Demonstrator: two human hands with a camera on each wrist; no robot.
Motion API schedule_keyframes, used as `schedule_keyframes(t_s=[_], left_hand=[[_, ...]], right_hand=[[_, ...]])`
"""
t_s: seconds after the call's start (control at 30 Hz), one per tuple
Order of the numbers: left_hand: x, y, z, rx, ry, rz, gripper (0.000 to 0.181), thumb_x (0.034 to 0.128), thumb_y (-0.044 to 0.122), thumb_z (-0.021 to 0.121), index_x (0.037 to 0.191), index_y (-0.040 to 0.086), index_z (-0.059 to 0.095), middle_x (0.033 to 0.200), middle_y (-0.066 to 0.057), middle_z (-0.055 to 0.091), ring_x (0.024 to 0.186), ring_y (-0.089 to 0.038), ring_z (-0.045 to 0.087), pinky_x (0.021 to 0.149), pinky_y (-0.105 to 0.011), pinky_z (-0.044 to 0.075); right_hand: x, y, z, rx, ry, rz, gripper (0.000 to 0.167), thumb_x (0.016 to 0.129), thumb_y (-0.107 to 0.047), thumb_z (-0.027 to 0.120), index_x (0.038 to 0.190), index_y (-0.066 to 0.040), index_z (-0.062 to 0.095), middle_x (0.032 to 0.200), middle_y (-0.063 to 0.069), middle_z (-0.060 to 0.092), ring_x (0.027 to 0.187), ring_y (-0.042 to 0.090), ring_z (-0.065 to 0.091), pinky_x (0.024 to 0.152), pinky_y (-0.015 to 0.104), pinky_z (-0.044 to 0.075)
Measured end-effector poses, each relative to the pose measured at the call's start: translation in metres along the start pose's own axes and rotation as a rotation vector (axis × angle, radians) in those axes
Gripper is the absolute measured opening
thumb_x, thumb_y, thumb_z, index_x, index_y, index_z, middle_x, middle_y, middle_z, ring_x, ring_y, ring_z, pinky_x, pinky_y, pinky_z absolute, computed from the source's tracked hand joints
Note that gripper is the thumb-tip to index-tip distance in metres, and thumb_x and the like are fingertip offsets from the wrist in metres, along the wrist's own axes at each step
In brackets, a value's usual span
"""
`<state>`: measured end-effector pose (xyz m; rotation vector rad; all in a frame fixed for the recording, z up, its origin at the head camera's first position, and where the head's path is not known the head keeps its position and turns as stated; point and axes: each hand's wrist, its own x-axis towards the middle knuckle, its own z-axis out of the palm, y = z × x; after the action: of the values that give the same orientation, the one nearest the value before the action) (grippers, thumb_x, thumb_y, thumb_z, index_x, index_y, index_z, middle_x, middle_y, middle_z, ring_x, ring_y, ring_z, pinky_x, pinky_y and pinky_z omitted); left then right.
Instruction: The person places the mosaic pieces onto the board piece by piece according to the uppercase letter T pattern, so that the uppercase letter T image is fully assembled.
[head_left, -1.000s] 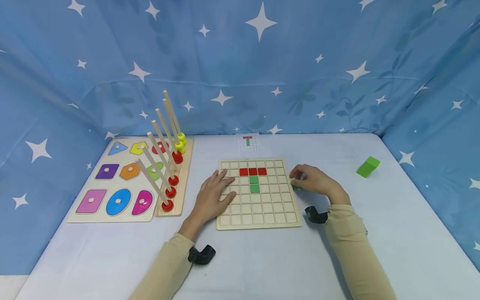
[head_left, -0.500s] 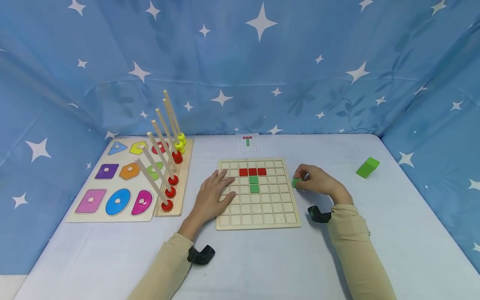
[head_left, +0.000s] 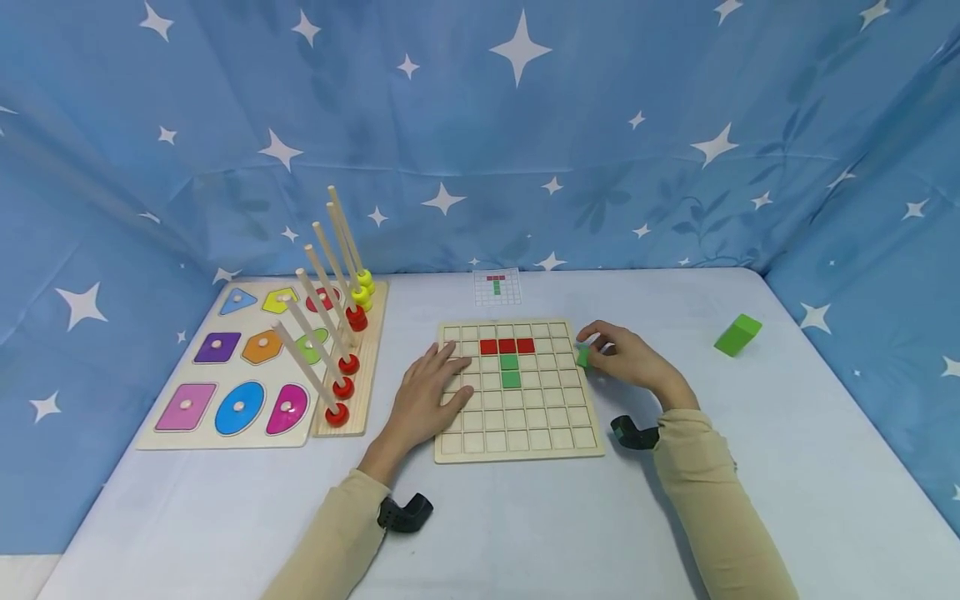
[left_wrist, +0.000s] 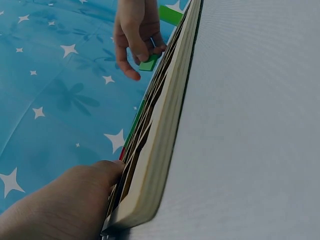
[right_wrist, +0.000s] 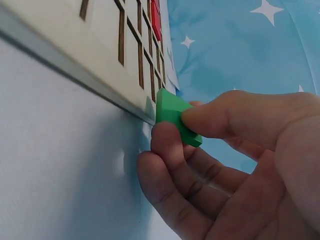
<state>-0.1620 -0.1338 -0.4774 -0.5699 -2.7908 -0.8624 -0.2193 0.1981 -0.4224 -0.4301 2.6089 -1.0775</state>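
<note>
A pale wooden grid board lies flat before me. Three red tiles form a row in its upper part, and two green tiles run down from the middle one. My left hand rests on the board's left side with fingers spread; its thumb lies over the edge squares. Just off the board's right edge, my right hand pinches a small green square tile between thumb and fingers. In the right wrist view the tile is tilted, and its lower part is partly covered by the fingertips.
Behind the board lies a small printed card with a red and green T pattern. A green block sits at the right. To the left are a peg stand with red and yellow rings and a shape puzzle board.
My right hand first drew slightly right, then came back left with the green tile, which now shows at the board's right edge. The left hand has stayed in place.
</note>
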Motion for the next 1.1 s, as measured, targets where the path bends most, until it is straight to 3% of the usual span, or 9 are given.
schedule_keyframes(t_s=[0.27, 0.53, 0.77, 1.1], left_hand=[[0.0, 0.0, 0.0, 0.011, -0.026, -0.02, 0.046, 0.0932, 0.04, 0.055, 0.134, 0.02, 0.054, 0.152, -0.007, 0.035, 0.145, -0.031, 0.021, 0.115, -0.052, 0.021], [0.0, 0.001, 0.001, 0.001, -0.004, -0.01, 0.044, 0.0932, 0.038, 0.055, 0.133, 0.018, 0.055, 0.151, -0.009, 0.037, 0.144, -0.033, 0.023, 0.114, -0.053, 0.022], [0.0, 0.002, 0.0, -0.005, 0.0, -0.012, 0.044, 0.0931, 0.037, 0.056, 0.133, 0.018, 0.055, 0.151, -0.01, 0.037, 0.144, -0.033, 0.023, 0.114, -0.053, 0.021], [0.0, 0.001, 0.0, -0.004, 0.018, 0.006, 0.043, 0.0925, 0.036, 0.057, 0.131, 0.017, 0.056, 0.15, -0.011, 0.038, 0.143, -0.035, 0.025, 0.112, -0.056, 0.024]], right_hand=[[0.0, -0.002, 0.003, 0.011, -0.018, -0.019, 0.016, 0.095, -0.012, 0.053, 0.108, -0.005, 0.058, 0.097, 0.016, 0.062, 0.073, 0.02, 0.06, 0.066, 0.031, 0.05], [0.002, -0.006, 0.007, 0.077, -0.034, -0.031, 0.013, 0.095, -0.012, 0.053, 0.104, -0.003, 0.056, 0.097, 0.014, 0.057, 0.081, 0.02, 0.063, 0.07, 0.03, 0.052], [0.003, -0.009, 0.009, 0.035, -0.029, -0.054, 0.013, 0.092, -0.011, 0.056, 0.103, -0.004, 0.058, 0.095, 0.013, 0.061, 0.074, 0.02, 0.059, 0.066, 0.031, 0.045], [0.006, -0.012, 0.015, 0.035, -0.047, -0.057, 0.013, 0.093, -0.013, 0.058, 0.103, -0.005, 0.058, 0.093, 0.011, 0.062, 0.074, 0.019, 0.059, 0.067, 0.031, 0.049]])
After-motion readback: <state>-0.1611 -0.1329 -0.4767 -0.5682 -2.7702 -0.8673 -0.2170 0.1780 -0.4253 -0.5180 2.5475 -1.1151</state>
